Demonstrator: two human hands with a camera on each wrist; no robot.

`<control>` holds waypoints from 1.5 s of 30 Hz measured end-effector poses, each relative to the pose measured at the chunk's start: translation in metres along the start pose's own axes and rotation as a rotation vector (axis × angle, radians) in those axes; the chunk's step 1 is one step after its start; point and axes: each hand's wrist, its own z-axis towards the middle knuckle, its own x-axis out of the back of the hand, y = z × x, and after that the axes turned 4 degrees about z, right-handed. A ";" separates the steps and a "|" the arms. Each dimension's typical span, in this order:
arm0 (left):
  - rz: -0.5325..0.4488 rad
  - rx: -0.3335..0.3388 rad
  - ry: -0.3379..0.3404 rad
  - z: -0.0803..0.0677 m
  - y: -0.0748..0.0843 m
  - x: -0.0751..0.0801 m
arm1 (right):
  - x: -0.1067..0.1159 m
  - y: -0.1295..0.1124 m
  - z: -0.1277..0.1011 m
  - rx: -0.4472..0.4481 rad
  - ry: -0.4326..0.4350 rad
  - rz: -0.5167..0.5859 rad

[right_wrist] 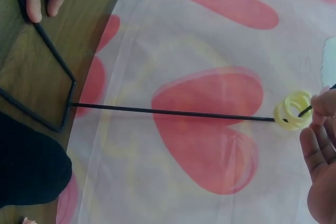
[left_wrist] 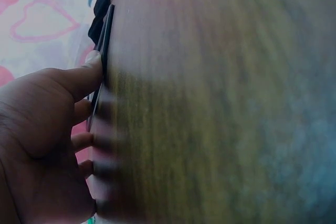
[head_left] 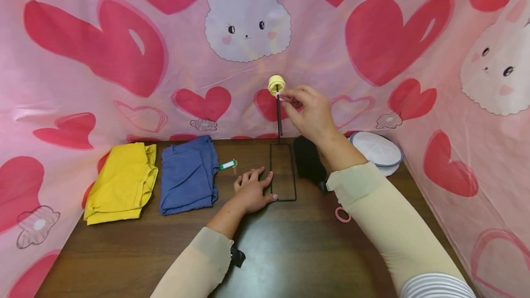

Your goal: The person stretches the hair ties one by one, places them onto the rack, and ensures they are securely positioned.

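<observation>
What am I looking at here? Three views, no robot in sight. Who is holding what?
No machine: a person works with two bare hands. The wide picture comes from a camera on their head; the other two from cameras on each wrist.

On the brown table lie a yellow cloth, a blue cloth, a black cloth, a white round pouch and a pink ring.

The left hand lies flat, pressing down the base of a black wire stand. The right hand is at the top of the stand's upright rod, where yellow rings hang; its fingers pinch something small there, too small to identify.
</observation>
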 end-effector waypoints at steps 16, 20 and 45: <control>-0.001 0.002 -0.004 -0.001 0.005 0.001 | -0.013 0.010 0.007 -0.075 0.052 -0.033; 0.008 0.007 0.001 -0.001 0.005 0.001 | -0.010 0.012 0.000 -0.038 0.060 0.003; -0.003 -0.001 0.009 -0.002 0.003 -0.001 | 0.036 0.009 -0.087 -0.073 -0.039 0.047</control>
